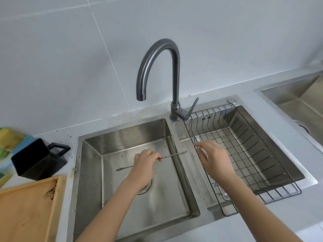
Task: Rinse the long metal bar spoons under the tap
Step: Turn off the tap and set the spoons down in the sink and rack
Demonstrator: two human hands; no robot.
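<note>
Over the left basin (90, 172), the left hand (144, 165) pinches a long bar spoon (172, 155) near its middle, fingers (158, 157) curled round the thin handle. That spoon lies nearly level, one end reaching toward the divider between the basins, the other end showing left of the hand above the basin floor. The drain (146, 188) sits just below the wrist.

Right of the divider, the right hand (215, 160) hangs over the wire rack (262, 154) set in the right basin, its fingers (201, 147) straight and loose, holding nothing. A small pale utensil end (197, 138) pokes up just beyond the fingertips; what it is cannot be told.

Above, the tap (158, 67) arches with its spout over the left basin's back part, well above the spoon; no water is seen. No writing can be read.

Left on the surface (227, 229) stand a black container (37, 160) and a wooden board (26, 212), both close to the sink's rim.
</note>
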